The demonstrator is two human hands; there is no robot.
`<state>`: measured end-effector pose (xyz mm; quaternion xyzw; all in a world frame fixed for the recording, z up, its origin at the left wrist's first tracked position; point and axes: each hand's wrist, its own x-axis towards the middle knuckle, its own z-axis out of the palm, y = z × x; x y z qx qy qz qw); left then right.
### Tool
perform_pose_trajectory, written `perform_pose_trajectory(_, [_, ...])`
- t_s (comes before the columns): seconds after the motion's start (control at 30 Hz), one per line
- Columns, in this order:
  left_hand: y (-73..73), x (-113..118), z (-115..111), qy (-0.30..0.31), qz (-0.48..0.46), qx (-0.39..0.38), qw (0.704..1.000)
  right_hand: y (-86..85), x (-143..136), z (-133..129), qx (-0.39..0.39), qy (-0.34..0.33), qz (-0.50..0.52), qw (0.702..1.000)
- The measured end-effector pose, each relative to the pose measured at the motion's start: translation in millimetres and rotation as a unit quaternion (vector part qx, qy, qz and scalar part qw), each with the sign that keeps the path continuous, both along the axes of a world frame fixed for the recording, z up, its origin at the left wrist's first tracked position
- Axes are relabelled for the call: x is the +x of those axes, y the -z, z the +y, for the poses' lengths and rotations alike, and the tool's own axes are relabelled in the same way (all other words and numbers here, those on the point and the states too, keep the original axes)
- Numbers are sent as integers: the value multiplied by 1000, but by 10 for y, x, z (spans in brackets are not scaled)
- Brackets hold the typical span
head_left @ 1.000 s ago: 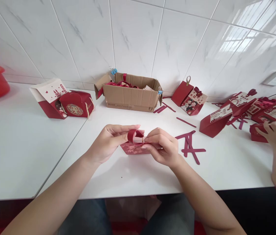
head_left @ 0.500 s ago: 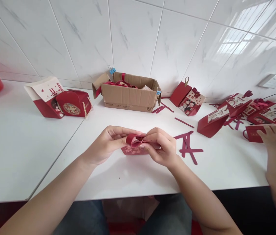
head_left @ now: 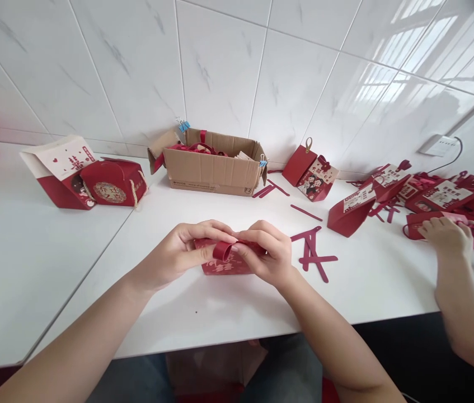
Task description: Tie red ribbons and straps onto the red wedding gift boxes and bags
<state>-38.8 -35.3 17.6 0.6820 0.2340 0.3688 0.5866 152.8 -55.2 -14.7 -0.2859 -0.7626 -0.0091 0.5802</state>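
A small red gift box (head_left: pixel 229 266) with pale printed characters stands on the table in front of me. A shiny red strap loop (head_left: pixel 221 251) curls up at its top edge. My left hand (head_left: pixel 184 251) is closed on the top of the box, its thumb against the loop. From the other side, my right hand (head_left: pixel 268 249) pinches the same top edge, its thumb close to the loop. The fingertips of both hands nearly meet, hiding part of the top edge. Just right of my right hand lie several flat dark red strips (head_left: pixel 313 254).
An open cardboard box (head_left: pixel 209 172) holding red pieces stands by the wall. At left are two gift boxes (head_left: pixel 113 182). More red boxes (head_left: pixel 352 210) stand or lie at right, where another person's hands (head_left: pixel 450 235) work on a red box. A socket strip (head_left: pixel 436 145) is at far right.
My hands have pressed the box's top together, and the strap loop now faces me more. The view has shifted slightly right. The other person's second hand has come into view.
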Motion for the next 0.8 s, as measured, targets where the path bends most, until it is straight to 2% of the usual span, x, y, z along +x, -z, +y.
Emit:
perform_pose_trajectory(0.07, [20,6,-1,-9,8,5,1000,-11,5,8,4,-4,-2,1000])
perform_pose_trajectory(0.2, [72,29,9,-65,13,-4,998,-21,-17,7,-9,2,11,1000])
perform_pose_trajectory(0.4, [99,59,27,-51,6,-30,998,-1,-77,-1,-66,3,75,995])
perform_pose_trajectory(0.5, [121,81,14,-55,14,-25,998,-9,-72,7,-132,-8,110,985])
perform_pose_trajectory(0.63, [161,121,-1,-105,25,5,994,-46,-28,35,-257,-52,149,953])
perform_pose_trajectory(0.8, [166,145,-2,-132,34,15,990,-87,1,53,-389,-111,205,891])
